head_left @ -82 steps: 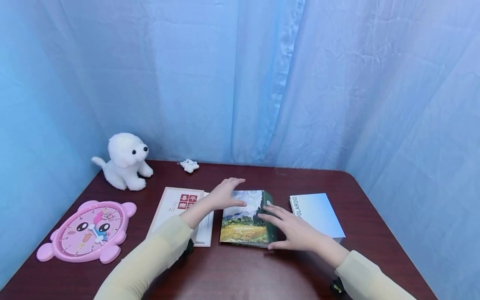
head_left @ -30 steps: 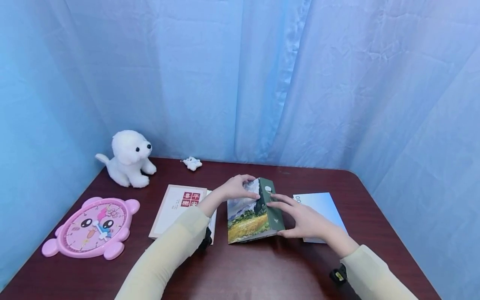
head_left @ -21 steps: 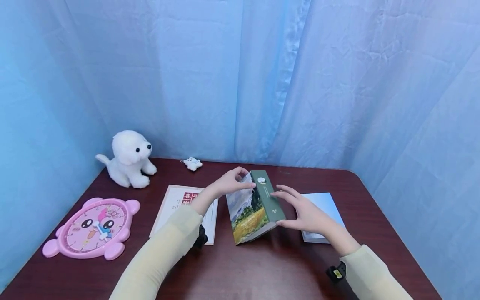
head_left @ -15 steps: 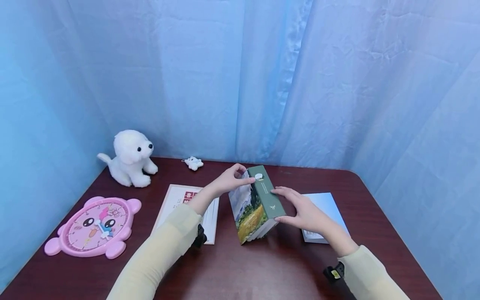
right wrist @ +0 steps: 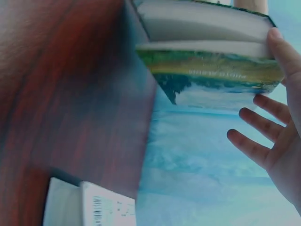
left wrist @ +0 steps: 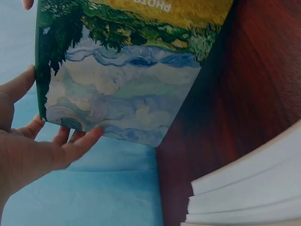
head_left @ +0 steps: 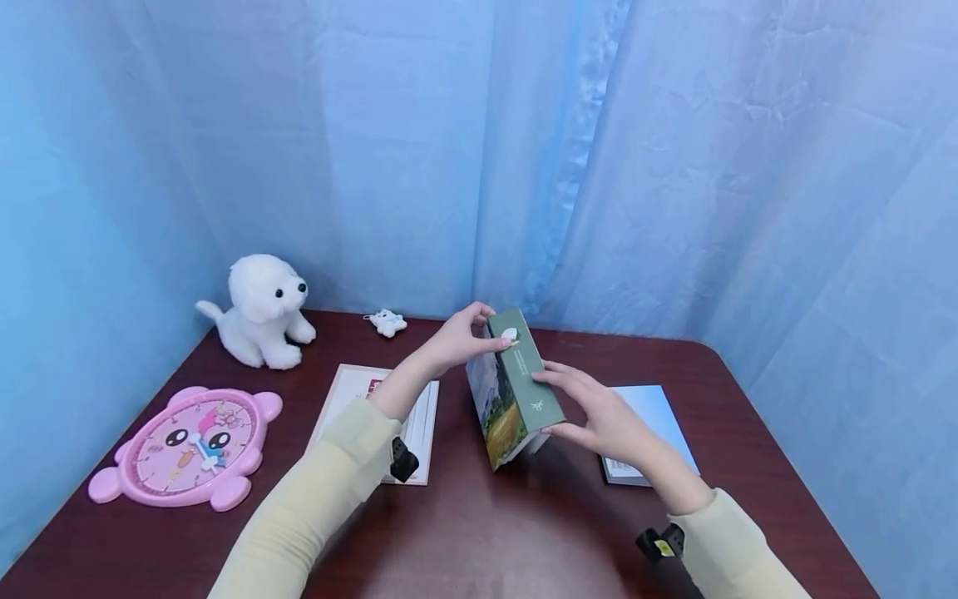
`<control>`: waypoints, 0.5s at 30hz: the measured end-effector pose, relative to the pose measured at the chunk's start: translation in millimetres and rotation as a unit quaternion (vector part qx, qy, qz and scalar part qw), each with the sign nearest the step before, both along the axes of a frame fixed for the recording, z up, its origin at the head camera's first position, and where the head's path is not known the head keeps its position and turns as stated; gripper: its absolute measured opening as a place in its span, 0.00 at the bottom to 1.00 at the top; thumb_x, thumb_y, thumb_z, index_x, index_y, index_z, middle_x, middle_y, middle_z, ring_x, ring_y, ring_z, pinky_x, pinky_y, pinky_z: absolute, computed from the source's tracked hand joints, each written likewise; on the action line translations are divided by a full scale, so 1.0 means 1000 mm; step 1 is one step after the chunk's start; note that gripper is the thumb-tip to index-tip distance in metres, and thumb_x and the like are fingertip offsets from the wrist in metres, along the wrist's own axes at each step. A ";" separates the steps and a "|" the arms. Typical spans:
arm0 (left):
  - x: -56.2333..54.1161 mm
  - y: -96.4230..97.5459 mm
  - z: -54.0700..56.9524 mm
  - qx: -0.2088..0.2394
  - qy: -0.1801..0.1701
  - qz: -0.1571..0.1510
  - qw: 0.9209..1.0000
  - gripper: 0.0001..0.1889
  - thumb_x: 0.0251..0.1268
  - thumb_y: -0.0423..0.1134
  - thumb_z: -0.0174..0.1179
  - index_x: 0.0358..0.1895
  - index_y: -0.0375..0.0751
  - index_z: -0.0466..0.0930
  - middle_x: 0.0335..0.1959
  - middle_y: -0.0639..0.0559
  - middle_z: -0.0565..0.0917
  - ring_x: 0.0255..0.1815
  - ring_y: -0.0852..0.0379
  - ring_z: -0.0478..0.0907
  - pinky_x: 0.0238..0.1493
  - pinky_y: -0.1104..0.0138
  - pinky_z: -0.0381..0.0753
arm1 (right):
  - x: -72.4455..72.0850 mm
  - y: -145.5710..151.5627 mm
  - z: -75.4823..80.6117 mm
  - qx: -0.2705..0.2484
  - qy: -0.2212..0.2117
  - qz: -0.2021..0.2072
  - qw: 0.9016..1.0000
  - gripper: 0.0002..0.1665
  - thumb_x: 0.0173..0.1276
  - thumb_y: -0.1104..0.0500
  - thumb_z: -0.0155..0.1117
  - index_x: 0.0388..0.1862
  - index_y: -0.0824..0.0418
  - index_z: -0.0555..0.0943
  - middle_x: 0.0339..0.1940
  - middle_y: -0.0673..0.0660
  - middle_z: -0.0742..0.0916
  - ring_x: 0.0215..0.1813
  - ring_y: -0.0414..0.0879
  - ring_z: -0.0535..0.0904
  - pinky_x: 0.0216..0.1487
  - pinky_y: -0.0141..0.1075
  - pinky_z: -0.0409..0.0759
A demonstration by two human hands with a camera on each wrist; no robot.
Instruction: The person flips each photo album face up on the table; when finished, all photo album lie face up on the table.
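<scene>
A photo album point(head_left: 501, 408) with a painted landscape cover is tilted up on the table, its green spine on top and its covers spread apart at the bottom. My left hand point(head_left: 458, 339) grips the far end of the spine, thumb across it and fingers behind. At the near end, my right hand point(head_left: 602, 416) holds the spine between thumb and index finger. Other right fingers point(right wrist: 251, 146) are spread below the album in the right wrist view. The cover shows large beside my left hand point(left wrist: 42, 146) in the left wrist view.
A pink toy clock point(head_left: 190, 449) and a white plush dog point(head_left: 265, 312) occupy the left side. A small white star-shaped charm point(head_left: 387, 323) lies at the back. White cards or booklets point(head_left: 415, 441) lie under my left forearm; a pale blue box-like book point(head_left: 651, 428) lies right.
The album lay flat at first. Both hands have taken hold of its spine and turned it upward, so the spine now faces up. The hands moved slightly away from me with it.
</scene>
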State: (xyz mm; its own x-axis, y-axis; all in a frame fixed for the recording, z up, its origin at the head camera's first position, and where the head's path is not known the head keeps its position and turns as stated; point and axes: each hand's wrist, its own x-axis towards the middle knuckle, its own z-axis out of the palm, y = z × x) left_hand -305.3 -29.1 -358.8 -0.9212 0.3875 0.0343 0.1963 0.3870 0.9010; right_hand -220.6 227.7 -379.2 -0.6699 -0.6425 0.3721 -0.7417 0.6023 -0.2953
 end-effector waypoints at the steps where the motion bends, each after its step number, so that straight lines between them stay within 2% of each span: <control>1: 0.001 0.000 0.003 -0.004 0.009 0.004 1.000 0.29 0.59 0.48 0.65 0.61 0.43 0.66 0.64 0.40 0.66 0.64 0.45 0.66 0.55 0.52 0.74 | 0.001 -0.001 0.003 -0.004 0.007 0.004 1.000 0.44 0.54 0.51 0.74 0.69 0.49 0.66 0.71 0.54 0.68 0.68 0.50 0.67 0.53 0.45 0.78; 5: 0.004 -0.001 0.013 -0.017 0.027 0.006 0.999 0.30 0.60 0.49 0.64 0.65 0.50 0.65 0.63 0.41 0.63 0.61 0.45 0.67 0.53 0.53 0.75 | 0.003 -0.001 0.012 -0.024 0.022 0.018 0.999 0.46 0.50 0.55 0.77 0.69 0.52 0.66 0.72 0.54 0.68 0.67 0.49 0.68 0.54 0.45 0.77; 10: 0.009 -0.004 0.018 -0.031 0.039 -0.015 0.999 0.30 0.61 0.48 0.63 0.66 0.53 0.64 0.61 0.42 0.64 0.54 0.46 0.72 0.48 0.56 0.77 | 0.007 -0.004 0.015 -0.051 0.019 0.044 0.998 0.49 0.46 0.56 0.80 0.68 0.53 0.67 0.70 0.54 0.70 0.67 0.47 0.69 0.54 0.43 0.77; 12: 0.011 -0.005 0.020 -0.020 0.038 -0.021 0.999 0.30 0.61 0.47 0.63 0.66 0.54 0.64 0.61 0.43 0.64 0.53 0.46 0.73 0.48 0.57 0.78 | 0.009 -0.006 0.013 -0.070 0.016 0.049 0.996 0.50 0.45 0.56 0.80 0.68 0.54 0.67 0.69 0.54 0.71 0.67 0.47 0.69 0.56 0.40 0.76; 15: 0.014 -0.003 0.022 0.022 0.026 -0.032 0.999 0.30 0.60 0.46 0.64 0.65 0.52 0.64 0.61 0.43 0.65 0.54 0.45 0.75 0.49 0.55 0.78 | 0.010 -0.011 0.008 -0.109 0.005 0.054 0.993 0.53 0.43 0.54 0.81 0.69 0.55 0.66 0.68 0.53 0.73 0.64 0.47 0.71 0.58 0.34 0.74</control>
State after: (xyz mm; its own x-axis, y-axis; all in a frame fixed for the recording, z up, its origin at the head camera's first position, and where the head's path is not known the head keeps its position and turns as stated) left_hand -291.2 -32.5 -337.2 -0.8915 0.4421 0.0995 0.2655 0.3317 0.9052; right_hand -210.3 216.9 -371.1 -0.5975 -0.6134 0.5165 -0.8017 0.4420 -0.4024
